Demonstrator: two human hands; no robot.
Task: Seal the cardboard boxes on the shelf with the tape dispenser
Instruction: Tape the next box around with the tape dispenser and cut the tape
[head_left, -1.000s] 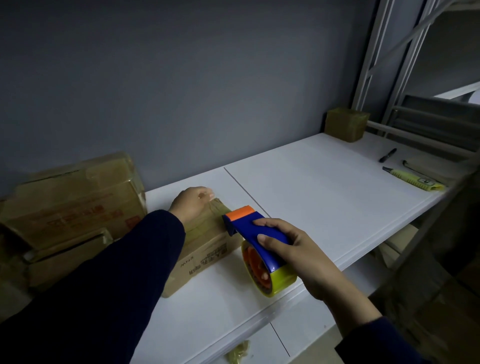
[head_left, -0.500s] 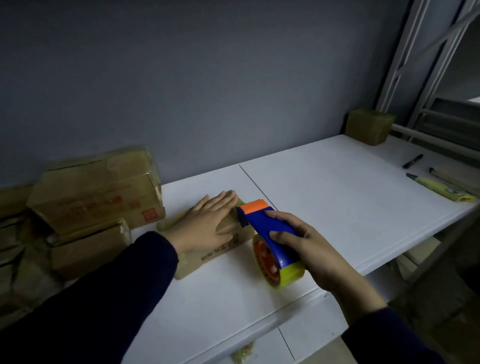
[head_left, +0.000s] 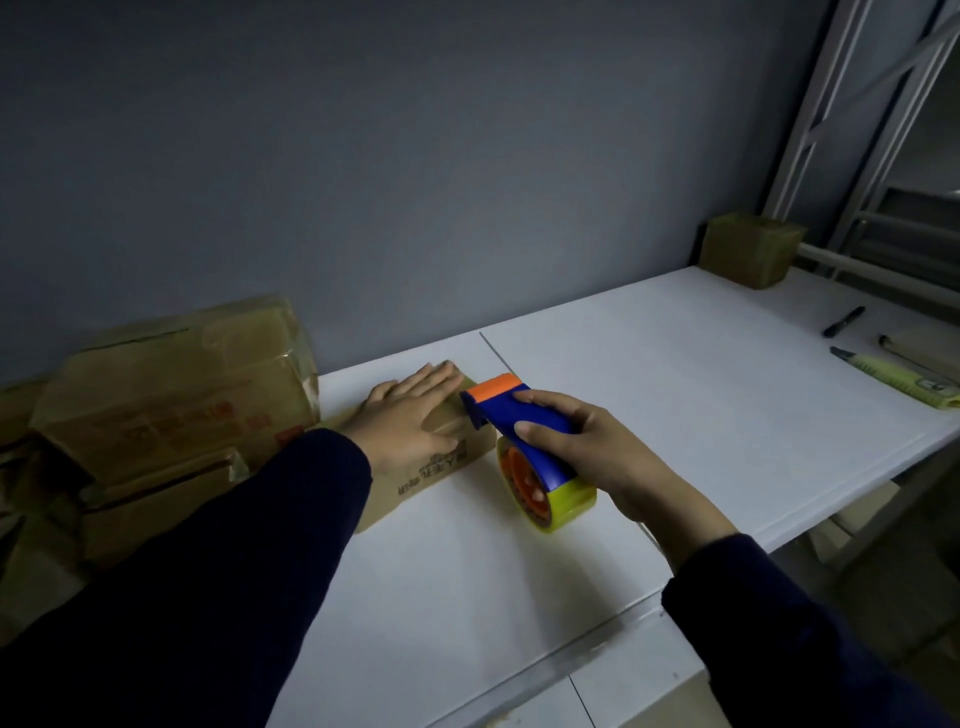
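A small flat cardboard box (head_left: 415, 480) lies on the white shelf (head_left: 649, 415). My left hand (head_left: 415, 418) presses flat on its top, fingers straight. My right hand (head_left: 597, 454) grips the blue handle of the tape dispenser (head_left: 524, 447), which has an orange tip and a yellowish tape roll. The dispenser's orange end touches the box's right end. Most of the box's top is hidden under my left hand and sleeve.
Larger cardboard boxes (head_left: 171, 395) are stacked at the left against the grey wall. A small box (head_left: 748, 254) sits at the far right corner. A black marker (head_left: 844, 322) and a yellow utility knife (head_left: 898, 376) lie at the right. A metal rack frame (head_left: 852, 135) stands right.
My left hand went from curled over the box's far end to lying flat on its top. The dispenser stayed at the box's right end. The view shifted slightly.
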